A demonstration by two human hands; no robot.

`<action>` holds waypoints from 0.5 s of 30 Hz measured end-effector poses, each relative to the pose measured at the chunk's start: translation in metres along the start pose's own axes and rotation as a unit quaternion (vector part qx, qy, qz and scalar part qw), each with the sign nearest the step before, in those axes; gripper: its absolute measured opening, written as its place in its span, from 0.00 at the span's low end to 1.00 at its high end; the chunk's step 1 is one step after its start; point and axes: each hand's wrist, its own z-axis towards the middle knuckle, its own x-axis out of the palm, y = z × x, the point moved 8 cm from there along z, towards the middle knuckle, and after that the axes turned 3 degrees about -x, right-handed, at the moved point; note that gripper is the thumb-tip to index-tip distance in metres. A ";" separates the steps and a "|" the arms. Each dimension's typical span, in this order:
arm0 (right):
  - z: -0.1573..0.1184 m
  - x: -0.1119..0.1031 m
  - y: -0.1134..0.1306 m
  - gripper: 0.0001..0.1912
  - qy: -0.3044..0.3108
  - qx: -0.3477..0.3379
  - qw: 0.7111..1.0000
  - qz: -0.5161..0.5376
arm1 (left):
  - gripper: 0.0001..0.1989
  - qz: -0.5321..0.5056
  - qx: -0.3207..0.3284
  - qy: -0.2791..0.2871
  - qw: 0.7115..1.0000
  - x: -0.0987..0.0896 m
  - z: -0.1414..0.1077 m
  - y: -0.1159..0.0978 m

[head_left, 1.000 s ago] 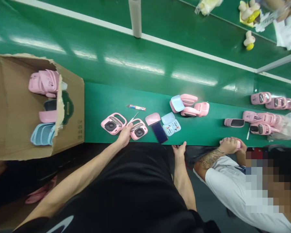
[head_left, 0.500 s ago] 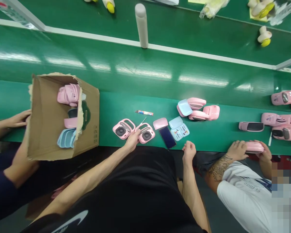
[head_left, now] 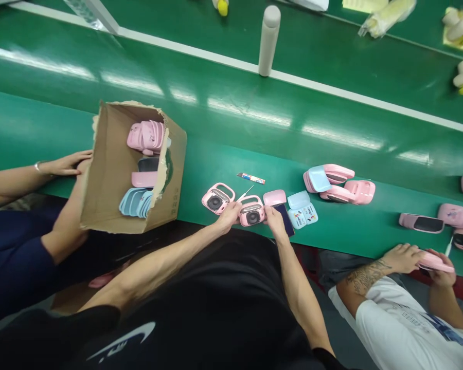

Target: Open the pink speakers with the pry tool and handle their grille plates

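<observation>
Both hands have closed in on the nearer pink speaker housing (head_left: 252,213) since the earlier frame, the left hand (head_left: 228,217) on one side and the right hand (head_left: 275,222) on the other, their fingers (head_left: 269,211) closed against its edges. Rounded and glossy, with a dark round driver (head_left: 252,217) at its centre, it sits near the front edge of the green tabletop (head_left: 200,169), between a matching housing (head_left: 215,200) and a dark phone (head_left: 284,220)
</observation>
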 end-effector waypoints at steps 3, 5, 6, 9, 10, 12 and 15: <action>-0.009 0.004 0.002 0.29 -0.008 0.003 1.000 -0.001 | 0.16 0.066 0.054 0.002 0.996 -0.004 0.001 -0.010; -0.013 0.002 0.008 0.31 -0.001 -0.002 1.000 -0.007 | 0.16 0.116 0.099 0.006 0.988 -0.007 0.000 -0.021; -0.016 -0.001 0.012 0.31 0.005 -0.008 1.000 -0.013 | 0.16 0.140 0.122 0.013 0.983 -0.008 -0.002 -0.029; -0.021 -0.016 0.037 0.28 0.011 -0.056 0.997 -0.046 | 0.17 0.203 0.189 0.053 0.959 -0.006 -0.010 -0.051; -0.022 -0.022 0.049 0.27 0.011 -0.081 0.995 -0.063 | 0.18 0.219 0.210 0.068 0.950 -0.005 -0.014 -0.059; -0.021 -0.031 0.079 0.25 0.013 -0.137 0.985 -0.102 | 0.19 0.241 0.253 0.090 0.933 -0.001 -0.021 -0.075; -0.010 -0.039 0.123 0.18 0.031 -0.202 0.961 -0.184 | 0.20 0.257 0.306 0.102 0.911 0.007 -0.030 -0.098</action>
